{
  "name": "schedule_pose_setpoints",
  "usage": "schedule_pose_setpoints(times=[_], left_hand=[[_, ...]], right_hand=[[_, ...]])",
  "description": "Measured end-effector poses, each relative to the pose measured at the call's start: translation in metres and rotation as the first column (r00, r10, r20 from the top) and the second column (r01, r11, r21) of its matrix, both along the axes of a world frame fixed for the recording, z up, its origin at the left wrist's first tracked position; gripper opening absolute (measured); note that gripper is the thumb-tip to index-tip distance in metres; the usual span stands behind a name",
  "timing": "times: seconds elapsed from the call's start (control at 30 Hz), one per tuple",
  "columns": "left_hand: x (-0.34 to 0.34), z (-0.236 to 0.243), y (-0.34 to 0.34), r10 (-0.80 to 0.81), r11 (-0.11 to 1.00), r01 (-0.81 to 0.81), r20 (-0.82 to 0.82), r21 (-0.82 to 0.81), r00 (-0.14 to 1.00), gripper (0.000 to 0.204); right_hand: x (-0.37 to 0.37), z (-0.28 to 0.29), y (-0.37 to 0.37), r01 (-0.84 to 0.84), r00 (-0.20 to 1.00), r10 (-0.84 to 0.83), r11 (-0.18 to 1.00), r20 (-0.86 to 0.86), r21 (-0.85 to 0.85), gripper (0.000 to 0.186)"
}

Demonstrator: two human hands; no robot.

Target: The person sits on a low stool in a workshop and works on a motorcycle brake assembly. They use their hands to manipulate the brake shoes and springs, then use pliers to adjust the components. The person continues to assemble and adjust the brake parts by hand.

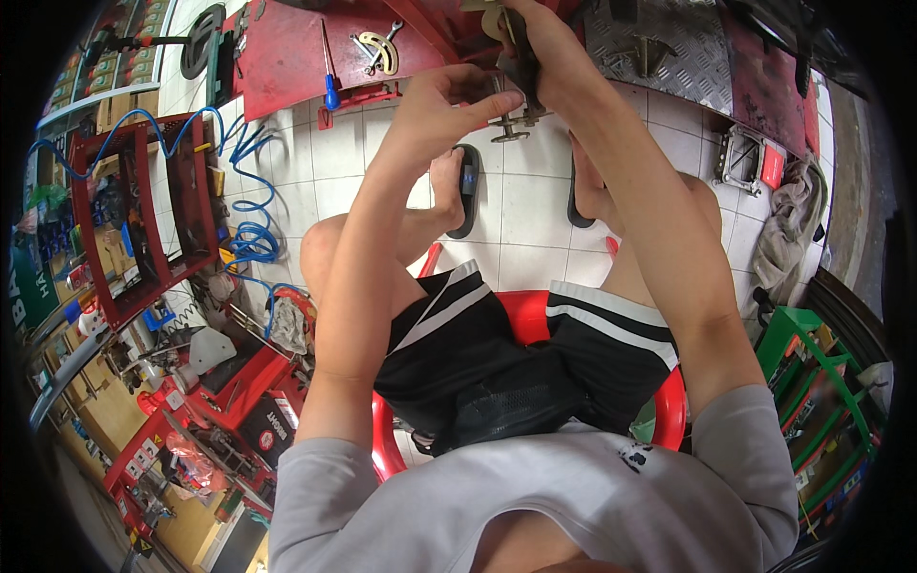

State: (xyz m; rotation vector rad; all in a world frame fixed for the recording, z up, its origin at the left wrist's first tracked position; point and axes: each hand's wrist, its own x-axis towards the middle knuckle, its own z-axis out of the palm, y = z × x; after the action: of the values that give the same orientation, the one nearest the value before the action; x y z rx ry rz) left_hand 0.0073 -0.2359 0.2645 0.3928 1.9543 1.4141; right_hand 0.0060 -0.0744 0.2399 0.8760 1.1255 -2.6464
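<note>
My left hand [441, 103] is closed, its thumb stretched along a metal part with flat round ends [511, 132] that hangs above the white floor. The curled fingers are partly hidden. At the top edge my right hand [552, 46] grips a dark and brass-coloured metal piece [506, 31], and its fingertips are mostly out of sight. Whether the two metal pieces are joined, I cannot tell. To the left of my hands, on a red work surface [277, 57], lie a blue-handled screwdriver [330, 86], some wrenches [387, 43] and a curved brass-coloured plate [384, 55].
A grey checkered metal plate [621, 29] covers the right side of the red platform. Coiled blue air hose [253, 239] runs beside a red metal rack [143, 224] at left. A grey rag [791, 215] and a green rack [812, 372] are at right. I sit on a red chair [385, 439].
</note>
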Motion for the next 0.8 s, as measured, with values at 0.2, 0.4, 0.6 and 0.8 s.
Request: schedule_pose_setpoints(times=[0.2, 0.4, 0.6, 0.8], left_hand=[[-0.008, -0.002, -0.01, -0.068, 0.99, 0.046, 0.165, 0.133, 0.984, 0.041], [-0.008, -0.007, -0.01, -0.049, 0.995, 0.037, 0.133, 0.093, 0.99, 0.045], [-0.011, -0.003, -0.012, -0.12, 0.975, 0.057, 0.297, 0.214, 0.947, 0.043], [-0.011, -0.007, -0.013, -0.126, 0.978, 0.072, 0.281, 0.197, 0.951, 0.041]], right_hand=[[0.002, 0.006, -0.004, -0.009, 1.0, 0.007, 0.997, 0.027, 0.071, 0.029], [0.0, 0.003, -0.003, -0.022, 1.0, 0.022, 1.0, 0.01, 0.006, 0.03], [0.003, 0.012, -0.006, -0.015, 1.0, 0.014, 1.0, 0.025, 0.027, 0.031], [0.004, 0.017, -0.009, -0.034, 0.998, 0.032, 0.999, 0.051, 0.041, 0.032]])
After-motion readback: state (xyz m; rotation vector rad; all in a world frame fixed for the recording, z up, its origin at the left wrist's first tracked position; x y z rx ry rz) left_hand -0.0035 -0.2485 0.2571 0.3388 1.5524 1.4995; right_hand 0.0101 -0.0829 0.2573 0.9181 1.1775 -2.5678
